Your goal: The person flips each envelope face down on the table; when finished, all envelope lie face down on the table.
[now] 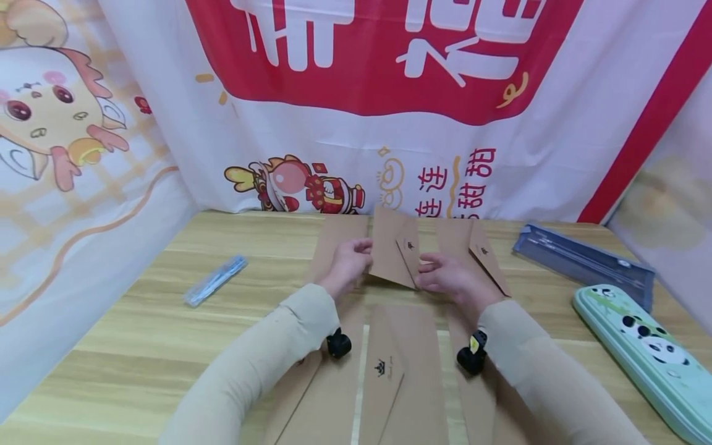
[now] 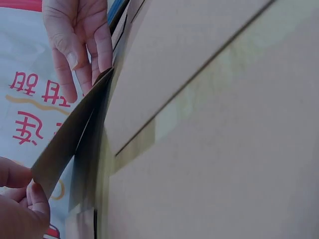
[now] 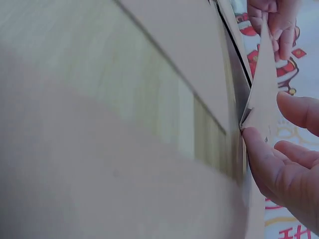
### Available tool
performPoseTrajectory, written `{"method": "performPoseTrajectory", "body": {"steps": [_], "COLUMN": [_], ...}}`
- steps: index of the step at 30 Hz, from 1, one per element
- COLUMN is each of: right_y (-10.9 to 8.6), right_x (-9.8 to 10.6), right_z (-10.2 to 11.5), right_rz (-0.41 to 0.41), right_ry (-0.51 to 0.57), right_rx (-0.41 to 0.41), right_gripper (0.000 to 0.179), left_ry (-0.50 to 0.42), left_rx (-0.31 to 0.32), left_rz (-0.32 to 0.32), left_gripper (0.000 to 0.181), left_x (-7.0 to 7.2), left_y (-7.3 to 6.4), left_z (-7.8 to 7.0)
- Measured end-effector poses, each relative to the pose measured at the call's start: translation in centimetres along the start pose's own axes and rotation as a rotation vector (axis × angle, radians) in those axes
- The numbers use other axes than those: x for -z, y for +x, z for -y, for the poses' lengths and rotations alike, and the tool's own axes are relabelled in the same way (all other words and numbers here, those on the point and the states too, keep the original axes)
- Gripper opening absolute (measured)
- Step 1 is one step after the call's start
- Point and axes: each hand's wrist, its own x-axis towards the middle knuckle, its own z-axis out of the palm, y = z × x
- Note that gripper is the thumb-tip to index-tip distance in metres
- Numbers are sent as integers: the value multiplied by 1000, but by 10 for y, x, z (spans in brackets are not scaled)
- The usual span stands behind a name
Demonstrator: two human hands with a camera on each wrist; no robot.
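Observation:
A brown kraft paper envelope [image 1: 392,253] with a small crown print tilts up at the back middle of the table. My left hand [image 1: 349,262] pinches its left edge between thumb and fingers, as the left wrist view shows. At the opposite edge is my right hand [image 1: 445,275], its fingertips touching the envelope's corner and its thumb held apart from the paper [image 3: 266,94]. Right below lies another crown-printed envelope [image 1: 408,377], flat on the table. More envelopes lie flat on both sides, one at the back right [image 1: 464,244], partly under my forearms.
A clear slim packet [image 1: 216,281] lies to the left on the wooden table [image 1: 133,346]. On the right are a dark blue translucent pouch [image 1: 584,262] and a mint panda pencil case [image 1: 645,352]. Printed cloth [image 1: 311,130] hangs behind the table.

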Motion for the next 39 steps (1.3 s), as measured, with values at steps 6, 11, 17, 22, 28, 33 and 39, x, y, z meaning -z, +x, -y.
{"method": "performPoseTrajectory", "body": {"steps": [6, 11, 17, 22, 28, 33, 39], "right_y": [4, 7, 7, 7, 8, 8, 5], "right_x": [-6, -11, -15, -19, -23, -26, -27], "right_z": [3, 2, 4, 5, 3, -1, 0], "right_rz": [8, 18, 24, 37, 41, 36, 29], "right_ry": [17, 16, 24, 45, 100, 128, 137], "right_rx": [-17, 11, 10, 2, 16, 35, 35], "right_gripper": [72, 72, 70, 70, 71, 71, 73], "left_ry": [-21, -13, -4, -5, 16, 9, 76], "left_rx": [-18, -27, -72, -137, -196, -217, -256], "left_rz": [-8, -1, 22, 46, 46, 54, 55], "left_gripper": [56, 55, 50, 47, 45, 44, 43], "left_x": [4, 8, 8, 0, -13, -24, -31], "left_y": [0, -3, -6, -8, -10, -10, -10], "left_z": [-3, -8, -19, -29, -37, -40, -42]}}
